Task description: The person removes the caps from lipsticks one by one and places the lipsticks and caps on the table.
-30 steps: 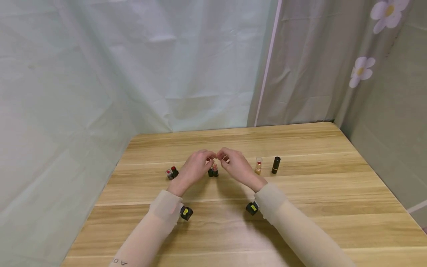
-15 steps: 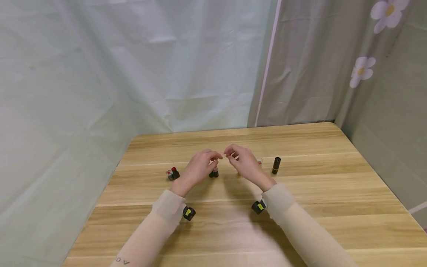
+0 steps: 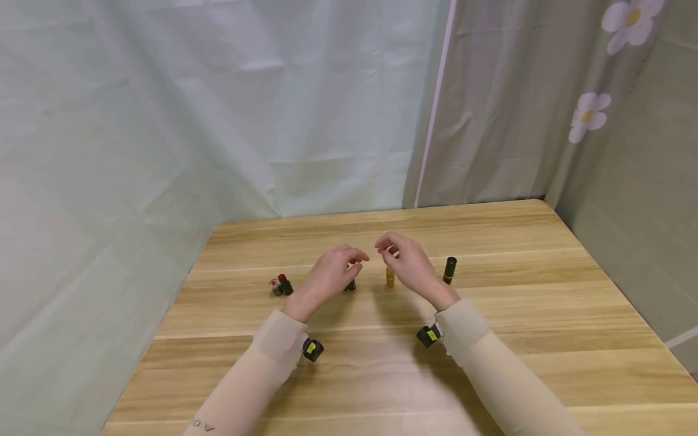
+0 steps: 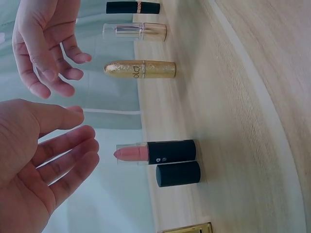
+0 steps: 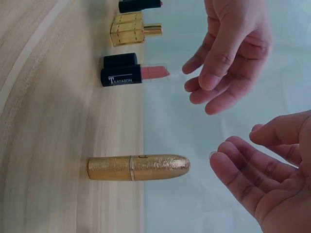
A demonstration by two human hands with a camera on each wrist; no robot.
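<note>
My left hand hovers with loosely bent fingers beside an uncapped pink lipstick in a black tube, which stands upright next to its black cap. In the head view that hand hides most of both. My right hand, also loosely bent and holding nothing, hangs just above the tip of a closed gold lipstick that stands upright. The fingertips of the two hands face each other with a gap between them. Beyond the gold tube, a clear-capped lipstick with a gold base is hidden from the head view.
A closed black lipstick stands on the right. At the left are an open red lipstick and a small container with red on top. A gold bottle-shaped piece shows past the pink lipstick. Curtains rise behind the wooden table.
Both hands have shifted right and drawn apart, the right one farther. The gold lipstick has come into view below the right hand, which now covers the clear-capped one.
</note>
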